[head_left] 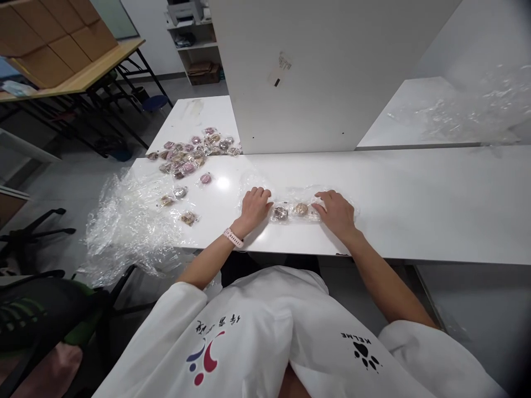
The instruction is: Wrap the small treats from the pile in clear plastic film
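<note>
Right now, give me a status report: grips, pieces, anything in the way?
Left grip and right grip at opposite ends of clear wrapping. Dark piece, tan piece between them. Crumpled plastic heap off left, not between grips.

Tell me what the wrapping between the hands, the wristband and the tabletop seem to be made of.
Clear wrapping: thin plastic film, it seems; see-through, shiny and crinkled.
Wristband: possibly silicone or rubber, pink and smooth-looking, but too small to be sure.
Tabletop: likely laminate or painted board; flat, white and smooth, with a bright reflection. The core material can't be seen.
</note>
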The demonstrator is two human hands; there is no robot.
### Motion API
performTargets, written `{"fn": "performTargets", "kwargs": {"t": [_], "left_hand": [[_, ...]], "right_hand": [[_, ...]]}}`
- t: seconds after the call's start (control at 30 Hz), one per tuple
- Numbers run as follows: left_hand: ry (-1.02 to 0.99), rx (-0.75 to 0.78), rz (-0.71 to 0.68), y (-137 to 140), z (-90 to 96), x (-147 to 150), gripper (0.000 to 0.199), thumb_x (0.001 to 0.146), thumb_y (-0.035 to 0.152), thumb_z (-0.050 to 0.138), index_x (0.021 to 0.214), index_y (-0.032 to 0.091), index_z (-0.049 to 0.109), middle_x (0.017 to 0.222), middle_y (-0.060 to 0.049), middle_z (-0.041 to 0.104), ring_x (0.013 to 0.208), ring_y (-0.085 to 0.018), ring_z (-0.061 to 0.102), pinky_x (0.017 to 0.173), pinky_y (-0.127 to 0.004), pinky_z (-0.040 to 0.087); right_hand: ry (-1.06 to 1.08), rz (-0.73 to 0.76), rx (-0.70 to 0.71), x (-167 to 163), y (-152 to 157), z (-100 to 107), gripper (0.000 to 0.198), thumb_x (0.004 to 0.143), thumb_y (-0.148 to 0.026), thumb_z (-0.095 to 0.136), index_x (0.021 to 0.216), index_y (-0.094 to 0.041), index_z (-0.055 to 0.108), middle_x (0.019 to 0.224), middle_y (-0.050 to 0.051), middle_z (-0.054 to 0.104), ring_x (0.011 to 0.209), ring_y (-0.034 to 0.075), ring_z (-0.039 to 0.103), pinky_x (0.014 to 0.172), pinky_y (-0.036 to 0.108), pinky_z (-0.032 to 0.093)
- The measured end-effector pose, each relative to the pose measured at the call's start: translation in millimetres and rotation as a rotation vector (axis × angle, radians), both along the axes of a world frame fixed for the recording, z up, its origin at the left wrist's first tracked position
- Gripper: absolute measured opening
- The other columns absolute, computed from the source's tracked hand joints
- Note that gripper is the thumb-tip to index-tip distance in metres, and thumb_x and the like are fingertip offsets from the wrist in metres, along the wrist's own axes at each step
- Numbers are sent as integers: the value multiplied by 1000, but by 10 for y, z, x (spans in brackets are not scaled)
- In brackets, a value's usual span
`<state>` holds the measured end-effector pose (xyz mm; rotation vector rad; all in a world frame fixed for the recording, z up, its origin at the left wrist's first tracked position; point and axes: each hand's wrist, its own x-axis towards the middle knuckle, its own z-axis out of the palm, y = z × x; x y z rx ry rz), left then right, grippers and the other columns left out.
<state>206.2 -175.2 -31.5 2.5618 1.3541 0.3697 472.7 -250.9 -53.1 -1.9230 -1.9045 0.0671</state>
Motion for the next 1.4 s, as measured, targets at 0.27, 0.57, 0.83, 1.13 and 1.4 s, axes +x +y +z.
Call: {"fn": "performTargets", "kwargs": {"t": [0.27, 0.57, 0.83, 1.13, 1.4], "left_hand": [[-90, 4, -259, -133, -243, -233, 18, 98, 25, 47, 107, 19, 62, 114, -9, 68, 107, -24, 60, 89, -39, 45], [34, -282, 25, 475, 16, 186, 19, 97, 29, 50, 94, 16, 64, 84, -7, 70, 75, -20, 63, 69, -30, 46], [81, 104, -26, -183, -128, 45, 51, 92, 20, 50, 142, 16, 47, 159, -14, 34, 152, -32, 17, 123, -58, 4], [-1067, -698, 372, -69, -45, 491, 32, 98, 29, 46, 121, 17, 64, 140, -13, 58, 140, -26, 43, 118, -48, 29], [-1603, -1446, 336, -601, 136, 786, 10, 81, 21, 70, 85, 12, 69, 80, -3, 69, 73, -11, 62, 75, -24, 49]], "right_hand": [[86, 216, 19, 40, -295, -173, 40, 100, -44, 36, 113, -26, 69, 121, 8, 70, 114, 26, 61, 96, 42, 44], [122, -98, -279, 15, 275, 98, 26, 92, -32, 48, 86, -21, 70, 78, 6, 70, 72, 21, 59, 66, 31, 38], [-66, -26, 221, -199, -203, -113, 28, 97, -34, 50, 112, -21, 70, 120, 10, 66, 111, 28, 52, 93, 42, 39], [572, -84, 128, -594, -364, -301, 41, 94, -45, 51, 126, -20, 62, 127, 13, 59, 119, 28, 53, 103, 48, 43], [1646, -182, 40, -816, -518, 98, 58, 82, -59, 68, 129, -27, 58, 137, 5, 59, 126, 23, 55, 104, 39, 48]]}}
